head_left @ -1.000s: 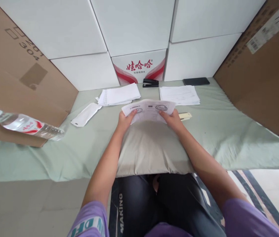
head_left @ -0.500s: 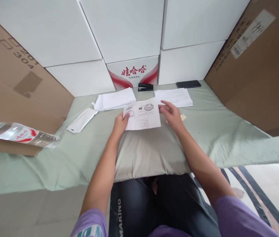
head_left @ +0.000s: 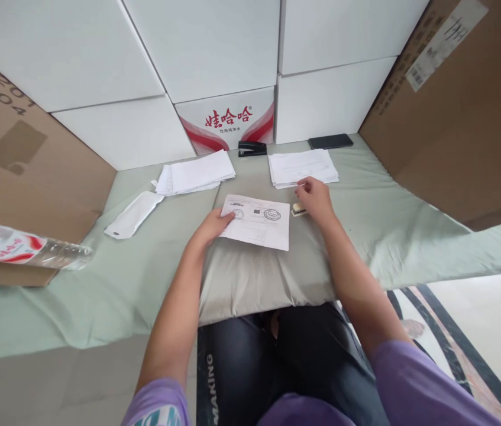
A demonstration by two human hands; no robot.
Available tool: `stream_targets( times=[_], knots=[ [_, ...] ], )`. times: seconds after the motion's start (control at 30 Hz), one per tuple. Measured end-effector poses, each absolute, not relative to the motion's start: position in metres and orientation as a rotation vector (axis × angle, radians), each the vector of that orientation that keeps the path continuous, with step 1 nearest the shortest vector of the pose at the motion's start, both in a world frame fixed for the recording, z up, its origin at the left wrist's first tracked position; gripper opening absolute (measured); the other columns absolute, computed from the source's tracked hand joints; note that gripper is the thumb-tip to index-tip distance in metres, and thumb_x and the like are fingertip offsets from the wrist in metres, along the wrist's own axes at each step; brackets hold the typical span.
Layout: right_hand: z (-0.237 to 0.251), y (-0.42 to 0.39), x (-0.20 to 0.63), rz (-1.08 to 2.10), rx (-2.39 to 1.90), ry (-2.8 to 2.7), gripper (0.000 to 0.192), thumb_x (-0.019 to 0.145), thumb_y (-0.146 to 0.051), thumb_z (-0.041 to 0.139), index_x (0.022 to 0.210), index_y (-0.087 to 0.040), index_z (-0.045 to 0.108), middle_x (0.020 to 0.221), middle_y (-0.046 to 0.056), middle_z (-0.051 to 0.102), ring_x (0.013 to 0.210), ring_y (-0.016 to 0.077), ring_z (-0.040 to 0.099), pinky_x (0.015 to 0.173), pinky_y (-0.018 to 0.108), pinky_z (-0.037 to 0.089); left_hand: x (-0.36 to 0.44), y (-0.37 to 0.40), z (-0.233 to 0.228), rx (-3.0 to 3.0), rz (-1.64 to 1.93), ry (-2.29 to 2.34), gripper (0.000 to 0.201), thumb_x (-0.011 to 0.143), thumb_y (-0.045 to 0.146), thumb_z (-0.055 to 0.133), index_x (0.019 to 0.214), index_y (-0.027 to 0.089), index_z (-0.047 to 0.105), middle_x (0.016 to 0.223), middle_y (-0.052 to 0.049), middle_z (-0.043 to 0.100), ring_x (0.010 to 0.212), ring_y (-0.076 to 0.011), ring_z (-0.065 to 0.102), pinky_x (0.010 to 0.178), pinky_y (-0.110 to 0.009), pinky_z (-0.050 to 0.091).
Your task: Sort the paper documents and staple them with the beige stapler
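My left hand [head_left: 215, 226] pinches the left edge of a printed sheet of paper [head_left: 259, 228], thumb on top. Round black stamps and a small square code mark the sheet, which is tilted low over the cloth near the front edge. My right hand [head_left: 316, 198] is off the sheet, its fingers loosely bent at the near edge of the right paper stack [head_left: 303, 167]; I see nothing held in them. Just beside and partly under that hand lies a small cream-coloured object [head_left: 298, 209], whose kind I cannot make out.
Another paper stack [head_left: 194, 173] and a white flat packet [head_left: 133, 216] lie to the left. A black stapler [head_left: 252, 149] and a dark phone [head_left: 330, 141] are at the back by white boxes [head_left: 228, 121]. Cardboard boxes [head_left: 463, 130] flank the sides; a water bottle [head_left: 28, 247] is left.
My right hand has left the sheet's right side and moved over toward the right stack. The sheet, in my left hand, has come lower and tilted. The camera view has shifted slightly.
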State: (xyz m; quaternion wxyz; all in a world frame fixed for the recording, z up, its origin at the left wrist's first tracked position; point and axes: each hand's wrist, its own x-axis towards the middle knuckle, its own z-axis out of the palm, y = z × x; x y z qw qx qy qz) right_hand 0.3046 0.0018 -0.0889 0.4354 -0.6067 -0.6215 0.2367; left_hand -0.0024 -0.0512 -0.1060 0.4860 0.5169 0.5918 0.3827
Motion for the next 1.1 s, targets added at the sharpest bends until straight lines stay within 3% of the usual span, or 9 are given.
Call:
stream_targets(
  times=[0.17,0.47,0.8,1.1],
  knots=[
    [-0.088,-0.003,0.298,0.521,-1.599,-1.64,0.02,0.08,-0.022,0.055,0.093,-0.02,0.07,0.081,0.005,0.072,0.077,0.0222,0.063,0.076,0.036,0.047,0.005,-0.055,-0.105,1.232,0.903,1.413,0.037,0.067,0.046,0.083,0.09,0.017,0.078,0.096,-0.013,0.08,0.082,-0.0295,0.075,0.073,-0.04,0.06],
    [-0.09,0.001,0.301,0.514,-1.591,-1.653,0.02,0.082,-0.021,0.053,0.094,-0.02,0.068,0.083,0.006,0.073,0.077,0.022,0.064,0.075,0.035,0.047,0.013,-0.066,-0.077,1.166,0.804,1.531,0.035,0.077,0.041,0.075,0.1,0.015,0.074,0.107,-0.013,0.078,0.108,-0.0309,0.072,0.096,-0.042,0.056],
    [-0.092,0.002,0.301,0.529,-1.597,-1.641,0.019,0.082,-0.022,0.052,0.093,-0.02,0.067,0.081,0.004,0.073,0.074,0.02,0.062,0.073,0.032,0.045,0.02,-0.068,-0.075,1.14,0.717,1.554,0.032,0.077,0.037,0.073,0.101,0.015,0.073,0.116,-0.014,0.076,0.108,-0.0313,0.072,0.095,-0.042,0.055],
    [-0.084,-0.005,0.298,0.493,-1.664,-1.688,0.023,0.084,-0.018,0.051,0.099,-0.019,0.069,0.081,0.004,0.071,0.074,0.0194,0.06,0.069,0.03,0.042,0.017,-0.062,-0.093,1.235,0.739,1.533,0.043,0.076,0.043,0.071,0.107,0.013,0.072,0.116,-0.016,0.076,0.106,-0.034,0.072,0.094,-0.045,0.055]
  ],
)
